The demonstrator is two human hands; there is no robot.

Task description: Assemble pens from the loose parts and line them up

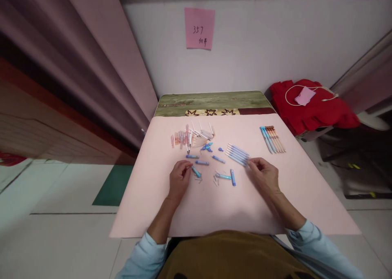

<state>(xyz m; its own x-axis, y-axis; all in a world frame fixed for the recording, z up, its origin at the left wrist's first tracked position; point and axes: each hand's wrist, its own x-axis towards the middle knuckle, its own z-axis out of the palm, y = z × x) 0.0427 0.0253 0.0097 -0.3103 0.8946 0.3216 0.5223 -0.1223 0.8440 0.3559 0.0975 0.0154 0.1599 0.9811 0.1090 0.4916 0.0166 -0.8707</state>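
Observation:
My left hand [180, 177] is closed in a pinch at the upper end of a short teal pen part [196, 171]. My right hand [263, 173] pinches at the lower right ends of a row of pale-blue pen barrels [237, 154] lying side by side. Between the hands lie short blue tubes [218, 159], an upright-lying blue tube [233, 177] and a teal tube [224, 176]. Small clear bits [216, 181] are scattered near them. Beyond is a heap of small blue pieces [206, 147].
White refills [192, 129] and clear pinkish parts [180, 138] lie at the far left of the pink tabletop [165, 207]. Several pens with blue or brown tops [273, 140] lie at the right. A red cloth [312, 107] with a white cable is beyond the table's right edge.

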